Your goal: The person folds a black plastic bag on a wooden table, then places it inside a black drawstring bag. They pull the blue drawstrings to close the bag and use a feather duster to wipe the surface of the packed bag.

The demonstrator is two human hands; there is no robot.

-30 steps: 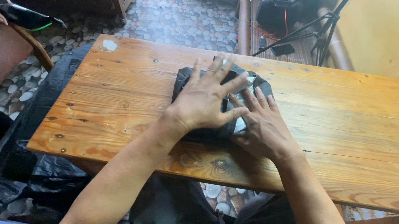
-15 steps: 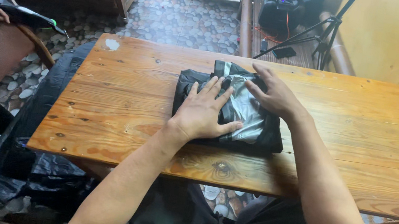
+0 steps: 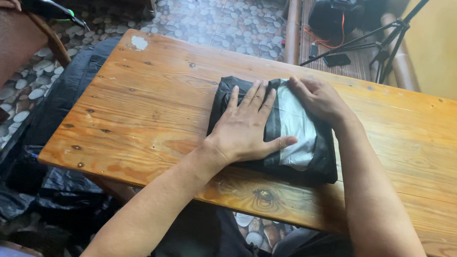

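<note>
A folded black and grey garment [image 3: 295,134] lay near the middle of the wooden table [image 3: 162,81], its long axis running from the near edge toward the far edge. The left hand [image 3: 250,127] pressed flat on it, fingers spread. The right hand [image 3: 317,98] rested at its far end, fingers curled, perhaps pinching the fabric; the view did not show this clearly.

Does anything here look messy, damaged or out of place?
Little stands out. The folded black garment lies neatly on the wooden table under the left hand and right hand. Odd bits: a pale scuffed patch at the table's far corner, and crumpled black plastic heaped on the floor.
</note>
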